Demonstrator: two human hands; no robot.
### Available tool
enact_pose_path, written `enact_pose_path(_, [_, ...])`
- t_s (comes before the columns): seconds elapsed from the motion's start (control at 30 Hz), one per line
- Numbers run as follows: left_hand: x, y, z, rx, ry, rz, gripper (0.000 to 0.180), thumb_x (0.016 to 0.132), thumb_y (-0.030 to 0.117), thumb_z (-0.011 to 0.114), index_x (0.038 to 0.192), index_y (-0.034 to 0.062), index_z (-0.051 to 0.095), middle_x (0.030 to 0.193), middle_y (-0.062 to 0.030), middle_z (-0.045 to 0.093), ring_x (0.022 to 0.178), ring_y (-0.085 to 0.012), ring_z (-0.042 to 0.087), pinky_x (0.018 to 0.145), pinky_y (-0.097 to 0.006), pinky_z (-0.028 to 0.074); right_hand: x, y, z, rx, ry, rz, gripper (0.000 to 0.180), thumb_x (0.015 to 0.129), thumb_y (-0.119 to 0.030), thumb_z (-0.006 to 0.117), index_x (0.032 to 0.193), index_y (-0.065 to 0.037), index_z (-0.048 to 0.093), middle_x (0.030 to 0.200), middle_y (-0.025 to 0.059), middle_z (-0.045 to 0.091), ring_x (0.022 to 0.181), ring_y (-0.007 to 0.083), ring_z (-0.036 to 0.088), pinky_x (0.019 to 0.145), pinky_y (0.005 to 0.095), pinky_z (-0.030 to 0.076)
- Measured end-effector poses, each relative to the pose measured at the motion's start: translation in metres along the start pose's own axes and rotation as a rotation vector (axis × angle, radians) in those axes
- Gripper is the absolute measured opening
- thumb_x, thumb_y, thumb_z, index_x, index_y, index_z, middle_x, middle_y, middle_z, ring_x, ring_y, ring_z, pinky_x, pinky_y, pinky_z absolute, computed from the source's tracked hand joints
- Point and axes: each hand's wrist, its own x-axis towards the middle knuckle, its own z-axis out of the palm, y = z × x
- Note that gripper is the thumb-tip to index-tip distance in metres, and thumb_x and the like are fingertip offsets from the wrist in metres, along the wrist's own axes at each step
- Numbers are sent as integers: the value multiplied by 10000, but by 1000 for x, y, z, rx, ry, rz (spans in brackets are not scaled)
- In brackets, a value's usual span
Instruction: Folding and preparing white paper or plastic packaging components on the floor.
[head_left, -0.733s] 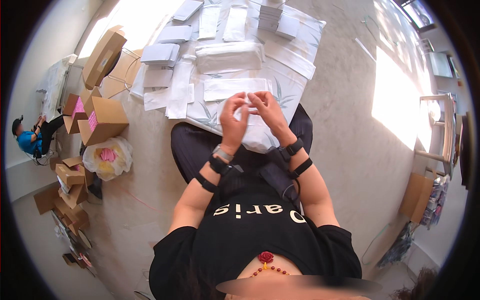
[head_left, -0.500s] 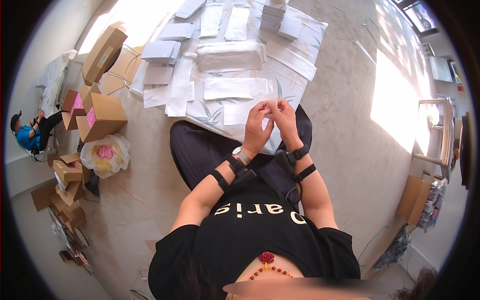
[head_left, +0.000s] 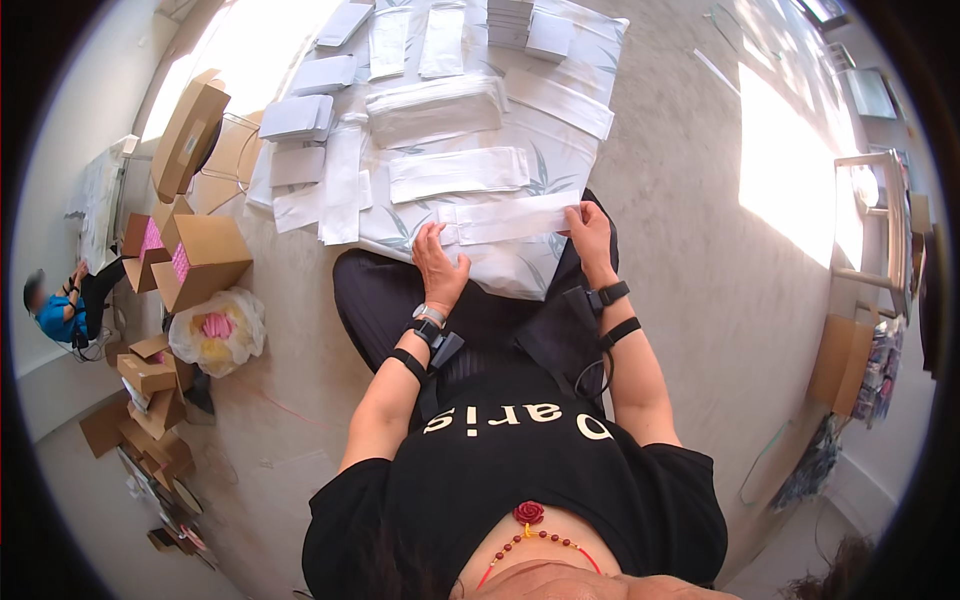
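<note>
A long, thin, slightly see-through white strip (head_left: 515,220) lies across the near part of the table, close in front of me. My right hand (head_left: 592,243) pinches its right end between thumb and fingers. At the other end, my left hand (head_left: 438,270) rests its fingertips by the strip's left edge, thumb apart and fingers stretched. Just beyond it sits a small stack of similar white strips (head_left: 460,174). Farther back is a thicker white stack (head_left: 435,112).
The table (head_left: 515,275) has a leaf-patterned cover. Stacks of white cards (head_left: 297,117) stand at its left, and more blocks of cards (head_left: 549,37) at the far edge. Open cardboard boxes (head_left: 208,262) and a plastic bag (head_left: 217,330) are on the floor; a person (head_left: 62,315) sits far left.
My hands were together, fingering a small white piece over the table. Now they are apart, left hand moved left, with the strip stretched flat between them.
</note>
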Motion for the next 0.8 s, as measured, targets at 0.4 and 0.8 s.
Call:
enact_pose_path(0.4, [7,-12,5,6,-20,34,643,772,97,726,1364,48,480,1387,-176,481,1349,-377,419,1151,-495,309,-2,11,-20,-193,71,15,226,918,-136,658,1028,61,668,921,150,717,756,206,719,636,331,625])
enact_pose_path(0.8, [12,-4,9,74,-40,89,582,782,79,761,1302,50,502,1318,-167,535,1311,-368,475,1116,-484,351,-2,10,-32,-221,124,24,227,922,-139,661,1033,58,664,912,152,722,755,227,733,614,341,627])
